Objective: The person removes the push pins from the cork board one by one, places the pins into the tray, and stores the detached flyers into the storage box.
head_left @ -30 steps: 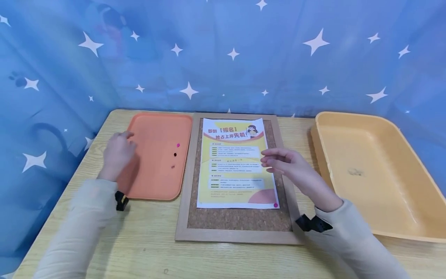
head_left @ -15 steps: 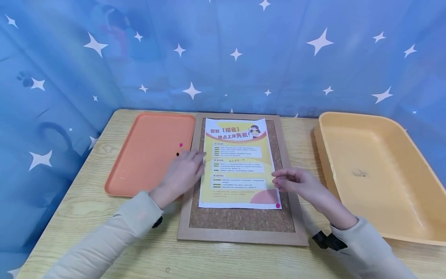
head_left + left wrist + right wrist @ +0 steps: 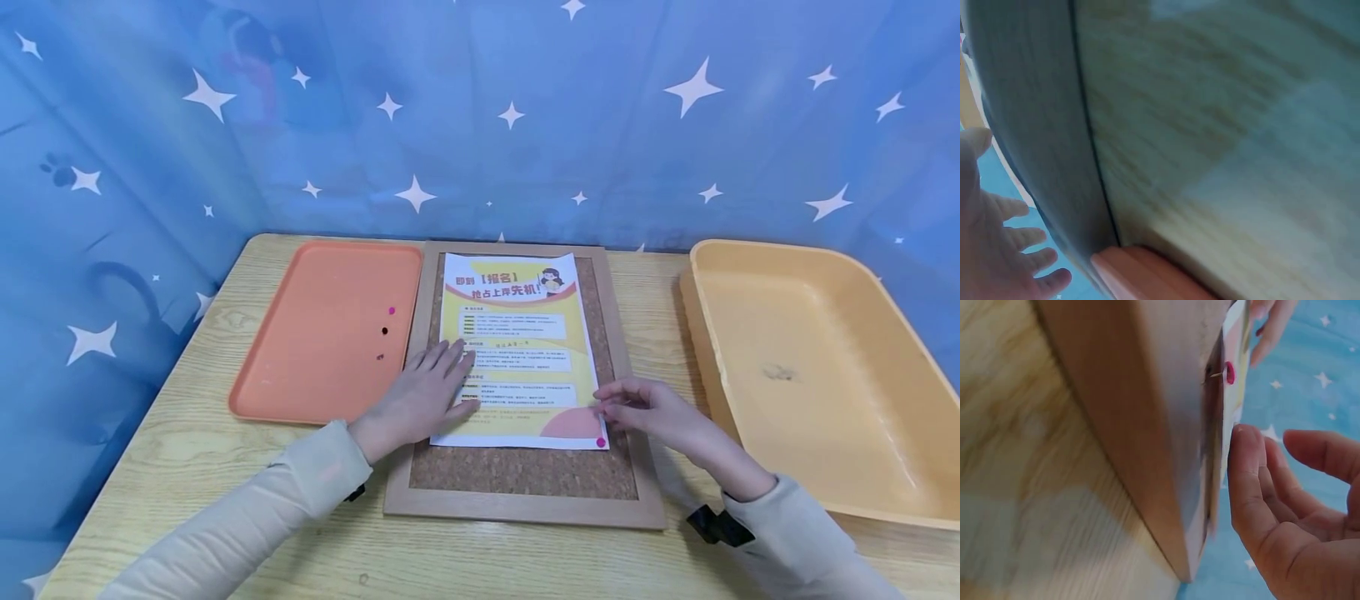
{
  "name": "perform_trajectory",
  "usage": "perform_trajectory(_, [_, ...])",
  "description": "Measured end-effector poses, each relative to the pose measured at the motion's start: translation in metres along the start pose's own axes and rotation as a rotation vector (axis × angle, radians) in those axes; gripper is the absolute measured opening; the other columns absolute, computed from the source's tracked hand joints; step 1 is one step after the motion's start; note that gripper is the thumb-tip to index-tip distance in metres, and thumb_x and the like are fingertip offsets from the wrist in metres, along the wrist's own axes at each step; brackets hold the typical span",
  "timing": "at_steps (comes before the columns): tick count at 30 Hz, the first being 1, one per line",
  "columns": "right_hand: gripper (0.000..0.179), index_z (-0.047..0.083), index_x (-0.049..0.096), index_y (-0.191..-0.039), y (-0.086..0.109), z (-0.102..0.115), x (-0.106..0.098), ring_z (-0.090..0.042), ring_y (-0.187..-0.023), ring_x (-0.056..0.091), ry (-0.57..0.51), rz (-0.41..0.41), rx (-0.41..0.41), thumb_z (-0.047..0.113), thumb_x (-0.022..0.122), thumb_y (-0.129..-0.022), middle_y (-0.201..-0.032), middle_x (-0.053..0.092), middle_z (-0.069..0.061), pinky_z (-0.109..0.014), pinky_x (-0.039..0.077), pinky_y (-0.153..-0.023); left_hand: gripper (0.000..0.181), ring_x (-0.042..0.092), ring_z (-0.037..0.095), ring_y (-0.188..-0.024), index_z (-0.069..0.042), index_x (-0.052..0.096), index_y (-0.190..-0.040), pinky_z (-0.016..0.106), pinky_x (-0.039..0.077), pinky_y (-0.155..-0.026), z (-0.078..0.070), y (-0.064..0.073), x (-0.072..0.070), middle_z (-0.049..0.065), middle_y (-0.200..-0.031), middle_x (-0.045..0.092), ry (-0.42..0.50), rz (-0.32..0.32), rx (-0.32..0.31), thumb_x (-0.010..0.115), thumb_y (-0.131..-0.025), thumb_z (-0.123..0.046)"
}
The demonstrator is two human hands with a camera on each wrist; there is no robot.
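Observation:
A yellow-and-white printed poster (image 3: 517,333) lies on a wood-framed cork board (image 3: 525,473). A magenta pushpin (image 3: 601,442) stands at its lower right corner; its thin metal shaft shows beside the paper in the right wrist view. My left hand (image 3: 420,400) rests over the poster's lower left part, fingers spread, and hides some of the text. At the right edge, just above the pushpin, my right hand (image 3: 652,417) has its fingertips at the paper. In the right wrist view the thumb of my right hand (image 3: 1297,512) stands apart from the fingers, nothing between them.
To the left, an orange tray (image 3: 322,325) holds a pink pin (image 3: 392,311), a black pin (image 3: 385,331) and a small dark piece (image 3: 380,357). A deep yellow bin (image 3: 810,417) stands on the right. Behind the table hangs a blue starry curtain (image 3: 465,150).
My left hand has moved right from the orange tray's left side onto the poster. My right hand has come down along the poster's right edge toward the pinned corner.

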State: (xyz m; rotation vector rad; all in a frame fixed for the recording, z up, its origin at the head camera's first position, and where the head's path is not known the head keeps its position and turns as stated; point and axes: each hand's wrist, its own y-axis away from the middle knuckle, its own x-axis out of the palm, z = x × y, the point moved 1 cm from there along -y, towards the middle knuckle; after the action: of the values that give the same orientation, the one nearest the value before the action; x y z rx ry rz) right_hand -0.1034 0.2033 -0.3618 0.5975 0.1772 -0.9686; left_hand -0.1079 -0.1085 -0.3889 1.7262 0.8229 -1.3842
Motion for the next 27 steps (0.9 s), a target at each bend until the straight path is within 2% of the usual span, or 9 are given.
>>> perform_trajectory(9, [0.031, -0.011, 0.054, -0.12, -0.002, -0.011, -0.001, -0.012, -0.091, 0.059, 0.047, 0.02, -0.017, 0.007, 0.053, -0.095, -0.108, 0.065, -0.021, -0.023, 0.053, -0.069, 0.077, 0.008, 0.03, -0.15, -0.012, 0.012, -0.154, 0.052, 0.01, -0.121, 0.005, 0.002, 0.008, 0.008, -0.162, 0.007, 0.076, 0.105, -0.028, 0.032, -0.097, -0.059])
perform_trajectory(16, [0.025, -0.006, 0.06, -0.114, -0.003, -0.013, 0.002, -0.016, -0.091, 0.06, 0.116, 0.04, -0.036, 0.006, 0.056, -0.093, -0.103, 0.066, -0.015, -0.021, 0.052, -0.071, 0.076, 0.007, 0.032, -0.15, -0.011, 0.013, -0.154, 0.053, 0.008, -0.121, 0.006, 0.002, 0.009, 0.01, -0.162, 0.007, 0.105, 0.109, -0.011, 0.033, -0.098, -0.057])
perform_trajectory(27, [0.016, -0.001, 0.065, -0.103, -0.004, -0.008, 0.007, -0.015, -0.082, 0.057, 0.225, 0.062, -0.068, 0.004, 0.062, -0.088, -0.091, 0.066, -0.006, -0.019, 0.048, -0.067, 0.076, 0.006, 0.031, -0.15, -0.012, 0.01, -0.155, 0.053, 0.006, -0.121, 0.008, 0.001, 0.01, 0.009, -0.163, 0.004, 0.095, 0.112, -0.003, 0.03, -0.098, -0.058])
